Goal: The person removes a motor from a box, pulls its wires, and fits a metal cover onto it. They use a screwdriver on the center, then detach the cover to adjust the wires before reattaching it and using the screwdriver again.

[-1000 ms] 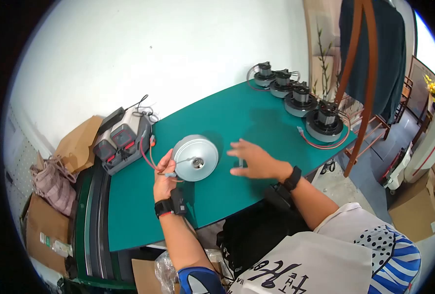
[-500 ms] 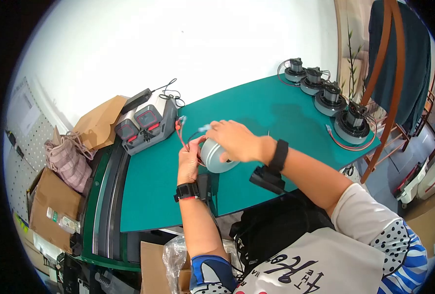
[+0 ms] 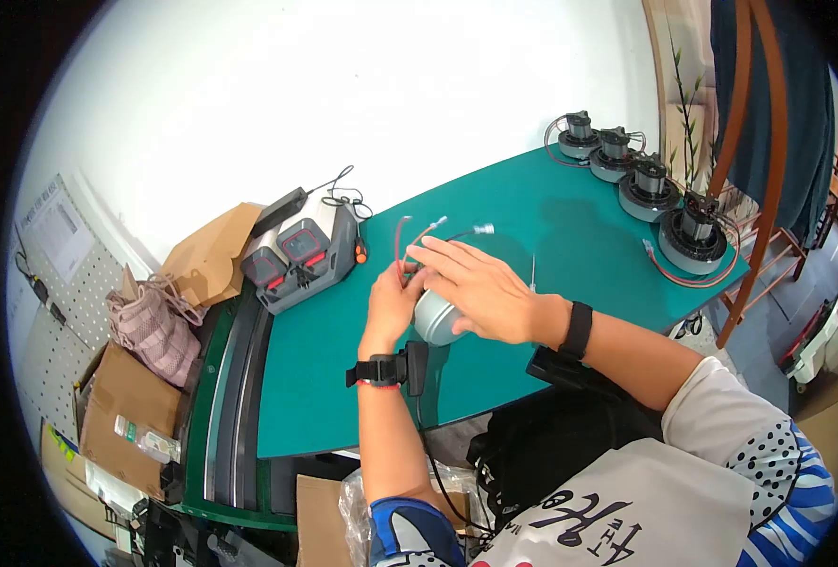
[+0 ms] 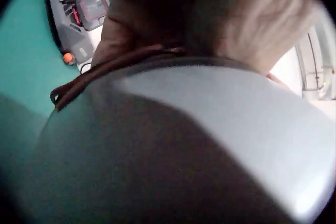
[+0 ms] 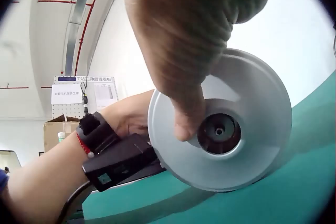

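Observation:
A fan motor with a round silver housing (image 3: 435,323) is held above the green table between both hands. My left hand (image 3: 393,307) grips it from the left and behind, beside its leads. The right hand (image 3: 493,291) reaches across the top, and in the right wrist view its thumb (image 5: 188,121) presses the silver face (image 5: 262,111) beside the central hole. Its fingers go over the rim to the far side. A red wire (image 3: 401,241) and a dark lead with a clear connector (image 3: 483,230) stick out past the hands. In the left wrist view the housing (image 4: 236,103) fills the lower part.
Several similar motors (image 3: 691,241) stand in a row along the table's right end. At the back left is a grey case (image 3: 310,283) with two red-trimmed units. A thin rod (image 3: 533,274) shows beyond the right hand. Left of the table sits a pink bag (image 3: 159,326).
The right hand has come in from the right onto the motor. The motor has tilted out of its face-up pose, its wires now pointing away. The head view has shifted.

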Tool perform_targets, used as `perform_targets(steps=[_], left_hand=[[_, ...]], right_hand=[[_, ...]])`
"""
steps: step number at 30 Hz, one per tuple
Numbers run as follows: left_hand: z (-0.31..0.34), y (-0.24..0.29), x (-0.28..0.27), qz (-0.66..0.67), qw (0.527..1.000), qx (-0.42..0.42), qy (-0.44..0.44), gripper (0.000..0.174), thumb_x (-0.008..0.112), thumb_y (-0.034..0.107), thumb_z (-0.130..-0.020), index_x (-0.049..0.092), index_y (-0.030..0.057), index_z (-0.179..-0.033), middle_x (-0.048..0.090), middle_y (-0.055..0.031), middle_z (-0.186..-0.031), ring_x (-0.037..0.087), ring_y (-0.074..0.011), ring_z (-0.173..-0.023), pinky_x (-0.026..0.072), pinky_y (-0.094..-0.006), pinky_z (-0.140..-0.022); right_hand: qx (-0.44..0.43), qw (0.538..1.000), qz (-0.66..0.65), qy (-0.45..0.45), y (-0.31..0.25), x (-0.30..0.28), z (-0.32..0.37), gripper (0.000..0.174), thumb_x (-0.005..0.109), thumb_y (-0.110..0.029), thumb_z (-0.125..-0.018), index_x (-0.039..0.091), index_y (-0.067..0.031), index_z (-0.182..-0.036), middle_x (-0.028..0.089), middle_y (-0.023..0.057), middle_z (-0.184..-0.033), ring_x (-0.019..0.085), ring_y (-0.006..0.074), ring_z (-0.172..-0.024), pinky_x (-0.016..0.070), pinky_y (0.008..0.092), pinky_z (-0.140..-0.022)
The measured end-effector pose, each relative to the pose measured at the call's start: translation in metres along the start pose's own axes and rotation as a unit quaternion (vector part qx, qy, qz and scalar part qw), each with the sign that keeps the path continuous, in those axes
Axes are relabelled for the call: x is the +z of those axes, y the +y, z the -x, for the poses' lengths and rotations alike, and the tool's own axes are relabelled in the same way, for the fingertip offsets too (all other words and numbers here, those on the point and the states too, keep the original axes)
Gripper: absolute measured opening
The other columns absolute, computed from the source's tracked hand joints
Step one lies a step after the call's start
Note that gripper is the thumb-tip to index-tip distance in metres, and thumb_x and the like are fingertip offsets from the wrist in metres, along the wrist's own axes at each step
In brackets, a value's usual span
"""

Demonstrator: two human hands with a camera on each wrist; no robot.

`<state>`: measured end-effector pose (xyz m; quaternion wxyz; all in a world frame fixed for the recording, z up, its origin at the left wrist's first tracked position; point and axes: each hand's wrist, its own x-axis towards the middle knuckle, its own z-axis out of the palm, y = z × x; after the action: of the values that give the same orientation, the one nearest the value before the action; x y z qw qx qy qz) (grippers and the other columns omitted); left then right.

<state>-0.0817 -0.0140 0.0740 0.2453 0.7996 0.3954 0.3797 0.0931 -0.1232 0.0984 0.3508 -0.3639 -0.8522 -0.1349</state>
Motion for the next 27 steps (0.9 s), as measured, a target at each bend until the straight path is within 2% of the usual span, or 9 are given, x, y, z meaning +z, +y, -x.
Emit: perform_targets(steps=[1,4,10,17,21,22,23,25,27], left_hand=[[0.001,0.003,-0.002,-0.004,1.000,0.003,-0.003,0.044,0.063,0.038,-0.084,0.056,-0.0016,-0.101,0.063,-0.0141,-0.072,0.062,-0.0231,-0.062,0.0451,-0.0338,-0.056],[0.006,0.017,-0.009,-0.153,0.983,0.090,-0.039,0.061,0.061,0.046,-0.082,0.043,-0.0016,-0.115,0.061,-0.0238,-0.079,0.059,-0.0422,-0.073,0.0467,-0.0427,-0.061],[0.014,0.017,-0.012,-0.146,0.985,0.057,-0.075,0.058,0.057,0.047,-0.084,0.043,0.0011,-0.117,0.062,-0.0216,-0.081,0.060,-0.0409,-0.075,0.0462,-0.0421,-0.061],[0.020,0.025,-0.011,-0.116,0.984,0.108,-0.085,0.062,0.050,0.055,-0.085,0.047,0.0020,-0.117,0.063,-0.0192,-0.084,0.060,-0.0399,-0.078,0.0459,-0.0422,-0.064],[0.016,0.016,-0.011,-0.070,0.987,0.117,-0.086,0.070,0.050,0.057,-0.085,0.043,0.0026,-0.128,0.059,-0.0152,-0.074,0.060,-0.0285,-0.068,0.0448,-0.0354,-0.058],[0.014,0.013,-0.013,-0.054,0.989,0.097,-0.094,0.063,0.059,0.047,-0.084,0.047,0.0022,-0.127,0.052,-0.0059,-0.066,0.052,-0.0147,-0.059,0.0412,-0.0279,-0.054],[0.013,0.009,-0.012,-0.055,0.989,0.098,-0.096,0.063,0.059,0.047,-0.084,0.047,0.0022,-0.127,0.052,-0.0059,-0.066,0.052,-0.0147,-0.059,0.0412,-0.0279,-0.054],[0.012,0.003,-0.011,0.064,0.994,0.016,-0.091,0.054,0.068,0.029,-0.082,0.050,0.0018,-0.125,0.044,0.0032,-0.063,0.042,-0.0071,-0.057,0.0372,-0.0231,-0.053],[0.017,0.010,-0.011,0.126,0.988,-0.013,-0.093,0.054,0.070,0.022,-0.080,0.050,0.0016,-0.125,0.043,0.0051,-0.065,0.042,-0.0058,-0.058,0.0361,-0.0218,-0.053]], right_hand=[[-0.014,1.000,0.009,-0.001,0.001,-0.001,0.000,0.053,0.079,-0.013,-0.056,0.054,-0.0027,-0.102,0.032,0.0191,-0.140,0.027,0.0298,-0.133,0.0253,0.0399,-0.109],[-0.033,0.997,0.030,-0.057,0.003,-0.006,-0.004,0.053,0.080,-0.016,-0.055,0.055,-0.0029,-0.100,0.026,0.0196,-0.144,0.020,0.0292,-0.137,0.0179,0.0442,-0.112],[-0.047,0.994,0.033,-0.090,0.007,0.004,-0.003,0.056,0.080,-0.018,-0.059,0.052,-0.0090,-0.106,0.027,0.0174,-0.144,0.022,0.0279,-0.136,0.0156,0.0470,-0.112],[-0.079,0.993,0.031,-0.081,0.002,-0.007,0.002,0.057,0.080,-0.020,-0.060,0.051,-0.0089,-0.107,0.031,0.0184,-0.141,0.024,0.0301,-0.135,0.0174,0.0474,-0.111],[-0.080,0.996,-0.021,-0.046,0.009,0.002,0.005,0.058,0.080,-0.019,-0.059,0.050,-0.0093,-0.108,0.043,0.0159,-0.127,0.034,0.0311,-0.128,0.0181,0.0474,-0.111],[-0.075,0.995,-0.043,-0.048,0.011,0.005,0.005,0.061,0.081,-0.018,-0.058,0.049,-0.0089,-0.109,0.047,0.0146,-0.116,0.039,0.0317,-0.121,0.0224,0.0461,-0.109],[-0.071,0.994,-0.065,-0.050,0.012,0.007,0.005,0.065,0.081,-0.018,-0.056,0.048,-0.0085,-0.111,0.050,0.0133,-0.105,0.044,0.0323,-0.114,0.0266,0.0448,-0.106],[-0.068,0.994,-0.070,-0.046,0.013,0.010,0.006,0.065,0.081,-0.018,-0.056,0.048,-0.0074,-0.111,0.050,0.0124,-0.104,0.046,0.0309,-0.107,0.0309,0.0431,-0.101],[-0.065,0.994,-0.076,-0.043,0.014,0.013,0.007,0.065,0.081,-0.019,-0.056,0.048,-0.0062,-0.110,0.050,0.0115,-0.103,0.048,0.0295,-0.101,0.0352,0.0414,-0.096]])
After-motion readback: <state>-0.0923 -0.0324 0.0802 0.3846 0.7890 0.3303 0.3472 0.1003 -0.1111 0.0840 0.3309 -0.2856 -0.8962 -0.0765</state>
